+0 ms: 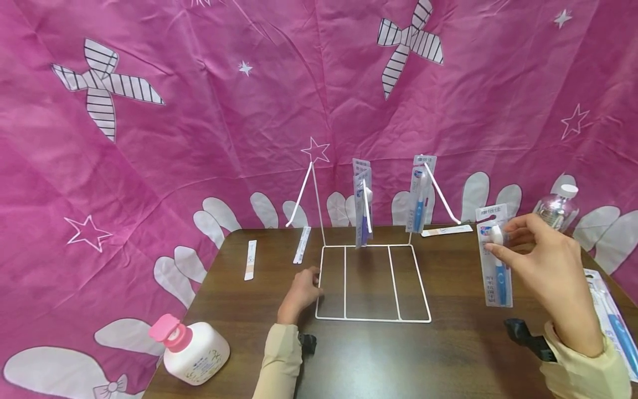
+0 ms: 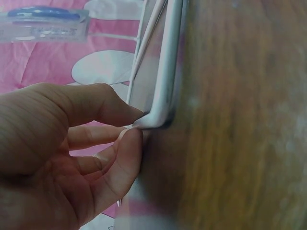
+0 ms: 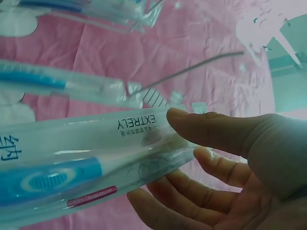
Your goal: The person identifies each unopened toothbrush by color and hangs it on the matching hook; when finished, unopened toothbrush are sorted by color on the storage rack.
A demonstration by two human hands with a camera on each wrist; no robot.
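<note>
My right hand holds a blue toothbrush in clear packaging by its upper part, off to the right of a white wire display rack. In the right wrist view the packaged toothbrush lies between thumb and fingers. My left hand pinches the left side of the rack's base; in the left wrist view thumb and finger meet at the white wire. Packaged purple toothbrushes hang on the rack's middle hook, and a packaged blue toothbrush hangs on the right hook. The left hook bears nothing.
A white pump bottle with a pink top stands front left. Narrow paper strips lie on the brown table. At right are a clear bottle and another packaged toothbrush. A pink curtain hangs behind.
</note>
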